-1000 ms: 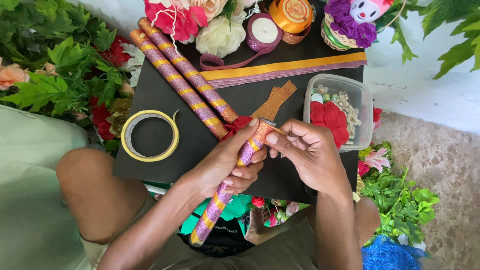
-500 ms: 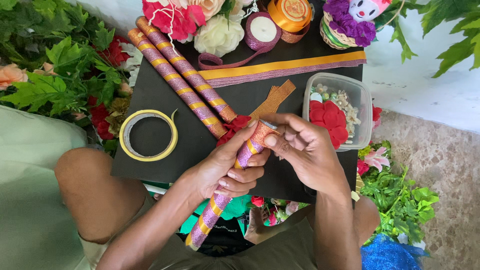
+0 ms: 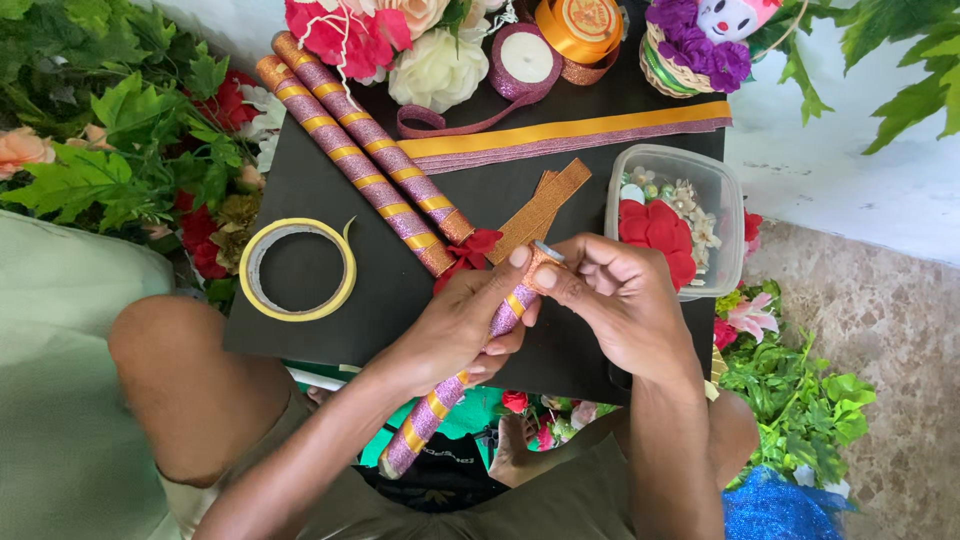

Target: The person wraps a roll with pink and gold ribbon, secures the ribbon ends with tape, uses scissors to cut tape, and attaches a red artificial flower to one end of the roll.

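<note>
From my seat I see my left hand wrapped around the middle of a stick covered in purple glitter with gold bands — fingers curled shut on it, thumb up along its upper part. The stick slants from near my lap up to the centre of the black board, its top end between both hands. My right hand is closed at that top end, thumb and fingertips pinching the gold-wrapped tip; whether it also grips a loose strip there, I cannot tell. Two finished sticks of the same kind lie side by side, touching, running diagonally across the board's upper left. A yellow tape ring lies flat on the board's left part, well apart from my hands. Just beside my right hand stands a clear plastic box holding a red flower and small beads. A gold ribbon strip lies just above my hands — a gold-and-purple band stretches beyond it.
</note>
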